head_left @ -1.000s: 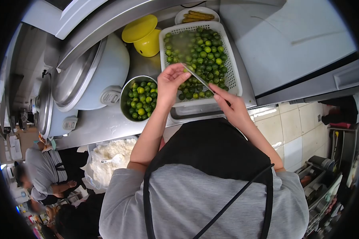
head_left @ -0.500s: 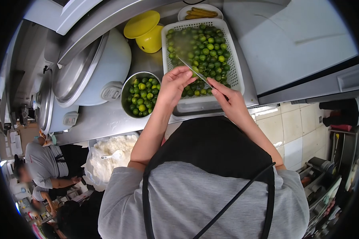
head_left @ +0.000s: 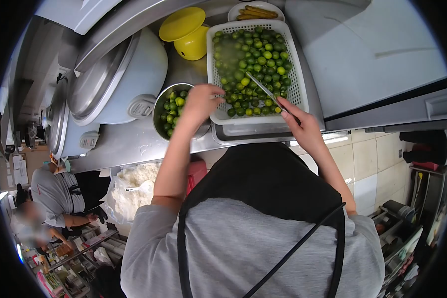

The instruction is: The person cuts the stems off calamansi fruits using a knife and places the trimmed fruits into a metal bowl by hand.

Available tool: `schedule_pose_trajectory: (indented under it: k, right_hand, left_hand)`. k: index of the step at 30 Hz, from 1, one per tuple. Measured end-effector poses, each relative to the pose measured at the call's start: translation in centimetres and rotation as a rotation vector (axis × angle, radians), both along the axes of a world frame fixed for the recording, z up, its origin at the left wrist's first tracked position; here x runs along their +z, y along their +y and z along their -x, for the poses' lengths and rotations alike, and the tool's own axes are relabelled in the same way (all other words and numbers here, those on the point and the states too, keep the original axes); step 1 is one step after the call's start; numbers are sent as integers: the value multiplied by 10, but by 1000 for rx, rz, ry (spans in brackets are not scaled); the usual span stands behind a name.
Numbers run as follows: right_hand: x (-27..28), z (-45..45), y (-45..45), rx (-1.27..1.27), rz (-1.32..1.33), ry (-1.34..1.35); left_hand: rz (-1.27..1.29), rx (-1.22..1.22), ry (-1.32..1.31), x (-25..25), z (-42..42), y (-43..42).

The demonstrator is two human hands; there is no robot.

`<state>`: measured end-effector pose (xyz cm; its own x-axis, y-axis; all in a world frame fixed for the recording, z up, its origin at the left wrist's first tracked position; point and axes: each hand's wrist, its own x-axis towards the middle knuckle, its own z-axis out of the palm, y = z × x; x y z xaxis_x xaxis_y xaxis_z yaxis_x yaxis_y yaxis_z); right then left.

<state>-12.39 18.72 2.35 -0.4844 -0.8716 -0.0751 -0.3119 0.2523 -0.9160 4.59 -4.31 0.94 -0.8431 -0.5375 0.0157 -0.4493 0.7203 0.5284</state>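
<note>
My right hand is closed on the handle of a knife, whose blade points up and left over a white perforated basket of small green citrus fruits. My left hand, blurred by motion, hangs between that basket and a round metal bowl; whether anything is in its fingers cannot be made out. Green fruits lie in the bowl, partly hidden behind the left hand. The basket rests over a metal tray.
A yellow container and a white plate with brown sticks stand behind. Large lidded cookers are at left. Below the counter edge sits a tub of white grains. A co-worker is at lower left.
My left hand has moved left from the knife blade towards the metal bowl. The knife stays in my right hand, apart from the left now. The fruit held at the blade is no longer there.
</note>
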Motion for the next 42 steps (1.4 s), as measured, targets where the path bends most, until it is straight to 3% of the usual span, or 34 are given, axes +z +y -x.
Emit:
schedule_pose_trajectory:
  k: [2, 6, 8, 9, 11, 13, 15, 26, 28, 31, 34, 36, 38, 39, 42]
  right_hand:
    - [7, -4, -6, 20, 67, 6]
    - [3, -6, -8, 24, 169, 25]
    - [3, -7, -4, -7, 175, 43]
    - [2, -6, -3, -17, 176, 44]
    - [-4, -6, -1, -48, 213, 22]
    - [-7, -7, 0, -44, 198, 4]
    - [-8, -10, 0, -35, 183, -13]
    - [-9, -15, -5, -3, 218, 8]
    - [-9, -13, -7, -13, 206, 13]
    - [-14, -5, -16, -63, 180, 57]
    - [-19, 0, -21, -85, 261, 58]
    - [10, -4, -11, -21, 39, 10]
    - [-12, -13, -9, -26, 343, 120]
    - [10, -13, -1, 49, 115, 58]
    - [-3, -17, -4, -12, 229, 82]
  left_hand:
    - [199, -12, -241, -25, 34, 17]
    - [347, -40, -339, -63, 57, 14]
    - [16, -1, 41, -53, 54, 9]
    - [17, -11, 41, -47, 53, 10]
    - [-950, 152, 518, -34, 51, 15]
    - [-984, 124, 535, -17, 47, 25]
    - [-1085, 176, 721, -9, 47, 36]
    - [-1008, 262, 867, -2, 47, 43]
    - [-887, 217, 779, 2, 47, 48]
    - [-1008, 44, 605, 5, 48, 77]
    - [-1003, 74, 654, 5, 50, 81]
    - [-830, 198, 733, 0, 49, 57]
    - [-854, 173, 844, -6, 44, 33]
    - [-891, 150, 888, -4, 44, 28]
    - [-902, 163, 907, -5, 46, 26]
